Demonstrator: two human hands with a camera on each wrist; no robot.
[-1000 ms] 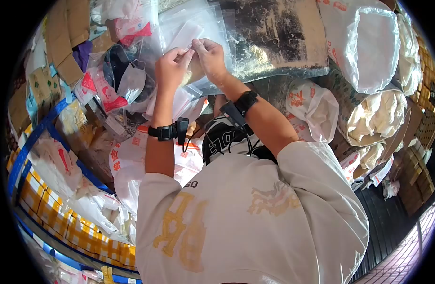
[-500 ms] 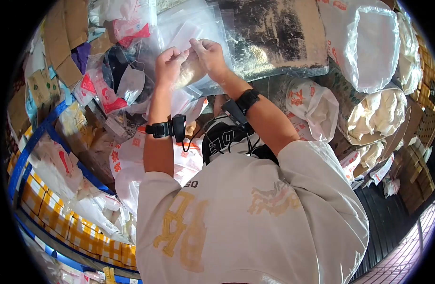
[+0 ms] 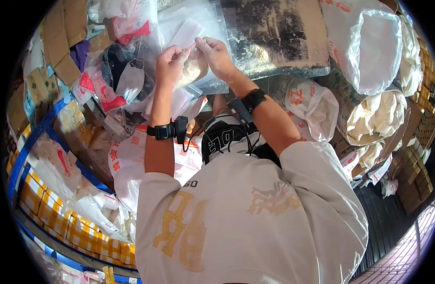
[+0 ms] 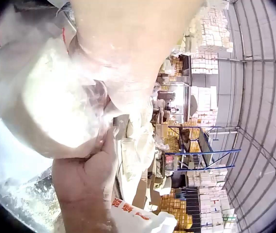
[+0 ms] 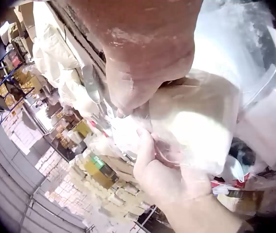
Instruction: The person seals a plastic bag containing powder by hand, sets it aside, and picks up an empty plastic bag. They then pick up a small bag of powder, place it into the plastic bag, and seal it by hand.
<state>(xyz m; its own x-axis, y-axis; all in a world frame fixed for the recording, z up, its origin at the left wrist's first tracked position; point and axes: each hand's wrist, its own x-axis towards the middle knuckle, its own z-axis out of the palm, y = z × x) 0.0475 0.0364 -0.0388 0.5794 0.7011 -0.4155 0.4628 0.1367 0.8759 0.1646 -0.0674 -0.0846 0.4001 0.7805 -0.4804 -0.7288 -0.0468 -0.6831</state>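
Observation:
A clear plastic bag (image 3: 194, 71) with a pale, cream-coloured filling hangs between both hands over the worktop. My left hand (image 3: 171, 65) pinches the bag's top edge between thumb and fingers. On the other side of the same edge, my right hand (image 3: 216, 57) pinches it too, the two hands a short way apart. The filled bag (image 4: 55, 102) looks rounded and bright in the left wrist view, and in the right wrist view the bag (image 5: 193, 121) hangs flat-sided below the fingers. Clear zip bags (image 3: 191, 31) lie in a stack just beyond the hands.
A worn dark board (image 3: 274, 35) dusted with powder covers the worktop's right. White sacks (image 3: 312, 106) and a plastic-lined box (image 3: 376, 52) stand further right. At left lie a white face mask (image 3: 131, 83), red-and-white packets (image 3: 108, 94) and cardboard (image 3: 66, 42). A blue rail (image 3: 49, 118) curves along the left.
Both hands, close together a second ago, now stand slightly further apart at the bag's top edge. The right hand has shifted a little to the right, and more of the filled bag shows between them.

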